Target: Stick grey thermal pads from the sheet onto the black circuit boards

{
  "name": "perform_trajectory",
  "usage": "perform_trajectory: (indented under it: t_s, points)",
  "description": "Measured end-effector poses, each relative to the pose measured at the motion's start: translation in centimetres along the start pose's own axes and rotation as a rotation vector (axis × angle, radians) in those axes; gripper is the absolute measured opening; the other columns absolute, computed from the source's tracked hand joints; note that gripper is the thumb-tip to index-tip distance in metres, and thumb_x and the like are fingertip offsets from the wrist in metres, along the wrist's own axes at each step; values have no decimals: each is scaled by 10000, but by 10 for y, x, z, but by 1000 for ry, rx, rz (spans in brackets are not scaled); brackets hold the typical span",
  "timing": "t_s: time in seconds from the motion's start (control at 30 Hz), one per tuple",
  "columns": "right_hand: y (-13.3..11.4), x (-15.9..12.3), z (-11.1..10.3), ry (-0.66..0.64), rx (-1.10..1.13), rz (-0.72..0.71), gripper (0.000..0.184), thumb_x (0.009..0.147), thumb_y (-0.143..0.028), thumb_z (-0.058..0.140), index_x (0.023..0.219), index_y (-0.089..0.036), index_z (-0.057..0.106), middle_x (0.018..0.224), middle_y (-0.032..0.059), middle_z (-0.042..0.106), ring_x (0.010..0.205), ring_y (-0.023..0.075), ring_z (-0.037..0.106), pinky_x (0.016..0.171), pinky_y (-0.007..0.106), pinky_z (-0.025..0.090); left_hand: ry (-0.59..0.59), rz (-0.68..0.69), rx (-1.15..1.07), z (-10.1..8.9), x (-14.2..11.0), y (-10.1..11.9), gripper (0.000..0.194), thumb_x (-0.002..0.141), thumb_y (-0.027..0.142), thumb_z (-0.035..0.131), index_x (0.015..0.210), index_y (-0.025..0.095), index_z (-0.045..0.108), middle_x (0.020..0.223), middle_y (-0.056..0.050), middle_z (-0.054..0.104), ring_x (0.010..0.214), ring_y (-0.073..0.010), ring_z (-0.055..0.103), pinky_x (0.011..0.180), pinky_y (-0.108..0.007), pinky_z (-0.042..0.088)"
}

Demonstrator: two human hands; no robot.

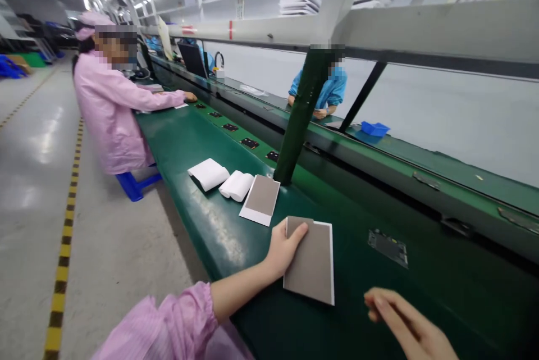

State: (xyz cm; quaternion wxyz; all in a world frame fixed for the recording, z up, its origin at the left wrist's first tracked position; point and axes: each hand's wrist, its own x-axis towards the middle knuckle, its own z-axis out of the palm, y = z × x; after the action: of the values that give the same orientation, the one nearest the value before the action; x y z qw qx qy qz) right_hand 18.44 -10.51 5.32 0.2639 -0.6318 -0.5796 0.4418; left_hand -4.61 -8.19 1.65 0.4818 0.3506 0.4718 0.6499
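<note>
My left hand (283, 247) grips a stack of grey-brown sheets with white edges (310, 270), thumb on top, above the green bench. To the right, my right hand (406, 318) is closed, with thumb and fingertips pinched together. Whatever is between those fingertips, if anything, is too small to make out. Beyond that hand, a thin dark electronic part (388, 247) lies flat on the green belt, apart from my fingers. Left of the held stack, a second grey-brown sheet stack on white backing (261, 196) rests on the bench.
Curled white paper pieces (209, 173) lie beside the second stack. A green-wrapped post (297, 118) rises at the bench's far side. Several dark parts (249, 143) line the belt. A co-worker in pink (112, 96) sits at left; another in blue (337, 87) works across the line.
</note>
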Motion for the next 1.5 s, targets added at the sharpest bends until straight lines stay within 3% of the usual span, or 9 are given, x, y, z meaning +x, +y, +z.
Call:
perform_trajectory:
  t_s: [0.1, 0.2, 0.37, 0.47, 0.63, 0.87, 1.17, 1.37, 1.5]
  points:
    - [-35, 38, 5, 70, -39, -219, 542, 629, -715, 640, 825, -213, 688, 926, 111, 697, 870, 270, 666, 703, 301, 570, -56, 30, 55, 8, 28, -4, 388, 786, 507, 638, 863, 127, 660, 848, -64, 702, 801, -203, 630, 712, -276, 480]
    - [-45, 80, 32, 171, 83, -286, 736, 565, -746, 666, 1037, -187, 599, 1110, 162, 635, 995, 293, 624, 768, 362, 555, -94, 41, 77, 15, 51, -10, 360, 794, 484, 634, 837, 127, 652, 831, -59, 698, 786, -196, 626, 705, -271, 474]
    - [-28, 116, 63, -32, 316, -213, 694, 605, -712, 690, 1036, -182, 565, 1000, 130, 675, 889, 263, 656, 734, 360, 558, -234, 29, 171, 16, 68, -15, 296, 805, 419, 634, 827, 124, 640, 815, -50, 673, 776, -183, 609, 689, -258, 452]
    - [-16, 117, 64, -73, 362, -182, 585, 620, -664, 723, 923, -178, 603, 819, 83, 688, 750, 241, 661, 649, 341, 557, -326, -32, 272, 13, 71, -15, 305, 813, 435, 616, 777, 132, 610, 760, -34, 634, 725, -170, 586, 623, -246, 422]
    - [-11, 116, 62, -49, 402, -170, 505, 637, -615, 747, 878, -190, 616, 786, 63, 688, 700, 219, 654, 593, 313, 542, -425, -85, 308, 11, 75, -13, 310, 812, 457, 616, 797, 148, 596, 773, -24, 618, 729, -163, 582, 621, -242, 430]
    - [-10, 118, 55, -81, 360, -209, 433, 720, -581, 692, 925, -210, 606, 823, 63, 675, 746, 224, 659, 588, 317, 547, -397, -100, 280, 12, 77, -16, 323, 826, 487, 592, 832, 166, 561, 749, 4, 572, 669, -126, 543, 583, -222, 422]
    - [-22, 116, 29, 111, -69, -511, 278, 829, -506, 612, 784, -237, 669, 988, 79, 607, 828, 214, 602, 647, 336, 525, -466, 14, 440, 12, 75, -16, 323, 847, 452, 586, 701, 167, 542, 646, 28, 482, 614, -107, 465, 554, -225, 352]
    - [-27, 110, 29, 141, -168, -453, 359, 810, -575, 598, 718, -235, 664, 1025, 95, 578, 856, 233, 592, 570, 313, 495, -489, 24, 419, 13, 76, -16, 312, 847, 433, 598, 691, 167, 552, 657, 28, 508, 618, -102, 474, 566, -224, 357]
    - [-27, 114, 26, 145, -27, -398, 351, 784, -574, 629, 721, -229, 657, 1007, 92, 590, 876, 236, 597, 620, 323, 504, -487, -77, 298, 13, 77, -15, 294, 842, 443, 606, 745, 169, 562, 672, 30, 512, 610, -98, 484, 545, -213, 367]
